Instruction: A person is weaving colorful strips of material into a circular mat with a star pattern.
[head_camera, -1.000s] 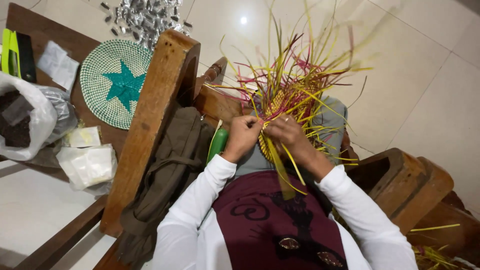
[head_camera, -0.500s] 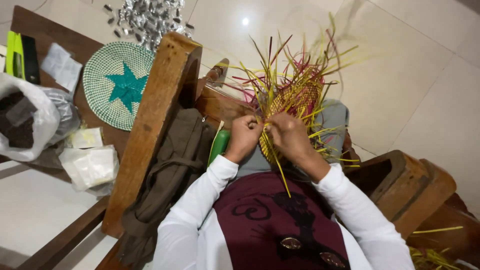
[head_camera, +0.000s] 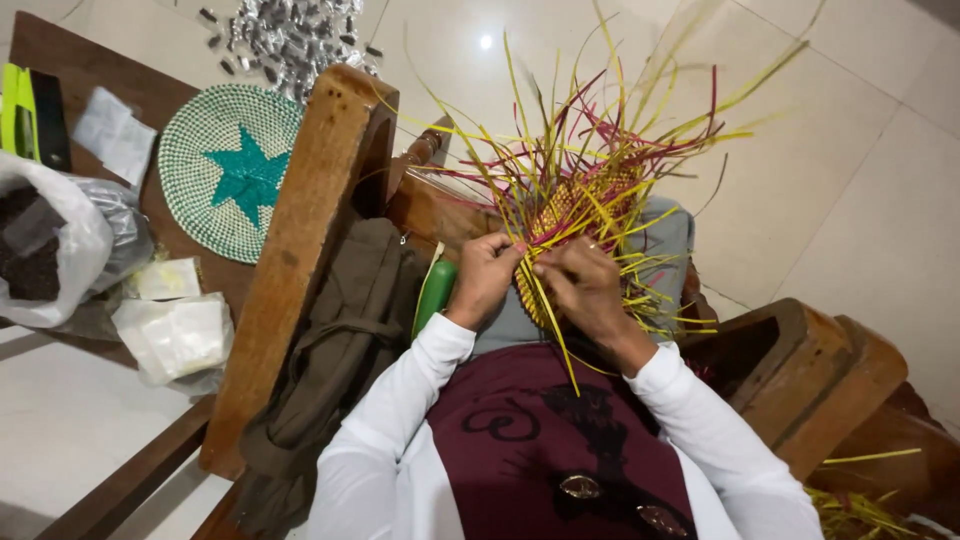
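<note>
A half-woven basket piece of yellow and red strips rests on my lap, with many loose strip ends sticking up and outward. My left hand grips its near left edge, fingers closed on strips. My right hand pinches a yellow strip at the near edge, right beside the left hand. A long yellow strip hangs down from my hands over my maroon top. A green handle lies just left of my left wrist.
A wooden chair arm runs left of me, with an olive cloth draped beside it. On the table lie a round green-and-white woven mat, white plastic bags and a sack. Another wooden arm stands at my right.
The woven piece has turned in my hands and its loose strips have swung to new angles. Both hands stay at its near edge.
</note>
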